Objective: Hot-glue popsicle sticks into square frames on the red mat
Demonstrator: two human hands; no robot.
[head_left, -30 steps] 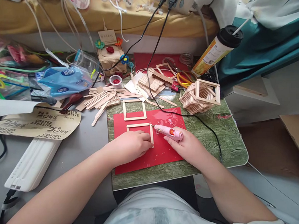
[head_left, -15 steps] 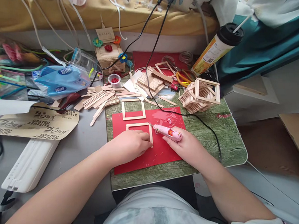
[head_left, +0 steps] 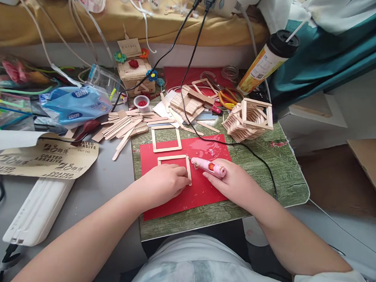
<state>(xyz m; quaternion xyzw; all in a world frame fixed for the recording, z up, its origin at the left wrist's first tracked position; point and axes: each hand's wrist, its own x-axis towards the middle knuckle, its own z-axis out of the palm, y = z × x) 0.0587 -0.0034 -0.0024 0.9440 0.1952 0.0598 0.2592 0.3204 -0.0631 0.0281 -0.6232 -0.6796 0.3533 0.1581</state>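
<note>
My left hand is closed on a square frame of craft sticks, its fingers at the right-hand stick and the near side hidden under the hand. My right hand grips a pink glue gun. The nozzle is at the frame's far right corner; whether it touches the wood I cannot tell. Beneath both hands lies a red sheet marked with dried glue. A second stick square rests just beyond the first, at the sheet's far edge.
Loose craft sticks are heaped behind the sheet. To the right stands a stacked stick lattice, with a tall drink cup behind it. A black cord crosses the green board. Sandpaper lies at left.
The view has shifted slightly. Both hands keep almost the same place, with the glue gun's nozzle still at the frame's far right corner.
</note>
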